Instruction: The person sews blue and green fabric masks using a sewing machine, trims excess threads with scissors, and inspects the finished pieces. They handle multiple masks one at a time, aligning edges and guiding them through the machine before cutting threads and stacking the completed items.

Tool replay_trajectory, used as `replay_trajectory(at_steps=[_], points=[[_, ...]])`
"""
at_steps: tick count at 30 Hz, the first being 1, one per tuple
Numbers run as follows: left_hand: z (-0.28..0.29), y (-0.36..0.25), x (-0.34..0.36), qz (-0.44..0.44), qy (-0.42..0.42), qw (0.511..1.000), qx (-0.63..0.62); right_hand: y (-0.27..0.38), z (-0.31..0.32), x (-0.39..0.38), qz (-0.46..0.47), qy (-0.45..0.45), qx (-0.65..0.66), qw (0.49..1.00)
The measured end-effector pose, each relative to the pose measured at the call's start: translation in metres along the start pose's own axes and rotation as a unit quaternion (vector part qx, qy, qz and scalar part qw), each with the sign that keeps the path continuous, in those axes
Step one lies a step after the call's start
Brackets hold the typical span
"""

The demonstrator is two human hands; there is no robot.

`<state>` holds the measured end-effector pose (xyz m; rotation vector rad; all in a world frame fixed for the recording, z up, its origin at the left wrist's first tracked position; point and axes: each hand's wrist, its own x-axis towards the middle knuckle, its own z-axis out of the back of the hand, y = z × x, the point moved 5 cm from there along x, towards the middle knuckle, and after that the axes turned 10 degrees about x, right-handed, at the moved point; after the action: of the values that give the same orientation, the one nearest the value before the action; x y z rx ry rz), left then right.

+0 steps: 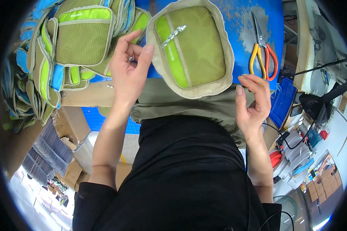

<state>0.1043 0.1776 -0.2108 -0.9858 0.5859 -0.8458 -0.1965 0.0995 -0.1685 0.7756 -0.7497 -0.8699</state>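
In front of me lies a green and olive mesh-faced pouch piece (202, 46) with a wide beige fabric border around it. A short silvery, knobbly strip (173, 36) rests across its bright green band; I cannot make out its kind. My left hand (129, 71) hovers beside the pouch's left edge, thumb and forefinger spread. A tiny shiny thing (131, 58) shows at its curled fingers, a ring or a small metal part. My right hand (255, 102) is off the pouch's lower right corner, fingers bent, thumb apart from them, nothing visible between them.
Scissors (263, 50) with yellow and red handles lie on the blue worn tabletop (239, 9) at right. Stacked pouch pieces (83, 44) crowd the left side. Olive fabric (173, 101) drapes at the table's near edge. Cables (324, 65) hang far right.
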Motion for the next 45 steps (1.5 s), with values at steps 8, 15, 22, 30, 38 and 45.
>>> replay_trajectory(at_steps=[8,15,22,30,38,45], points=[[-0.028,-0.005,0.023,-0.017,0.051,0.992,0.117,-0.009,0.009,-0.007,-0.032,0.0,-0.002,0.999],[-0.031,-0.091,0.108,0.005,0.034,0.973,-0.228,-0.015,0.021,-0.013,-0.118,-0.087,0.115,0.982],[-0.035,-0.112,0.135,-0.127,-0.029,0.988,-0.081,-0.023,0.023,-0.028,-0.15,-0.103,0.141,0.973],[0.1,-0.085,0.183,-0.209,-0.24,0.888,0.332,-0.034,0.032,-0.048,-0.201,-0.074,0.154,0.965],[0.273,-0.014,0.291,0.124,-0.309,0.804,0.493,-0.014,0.029,-0.037,-0.156,-0.101,0.167,0.968],[0.276,-0.043,0.306,-0.11,-0.243,0.943,0.198,0.02,0.033,0.011,-0.14,-0.067,0.212,0.965]])
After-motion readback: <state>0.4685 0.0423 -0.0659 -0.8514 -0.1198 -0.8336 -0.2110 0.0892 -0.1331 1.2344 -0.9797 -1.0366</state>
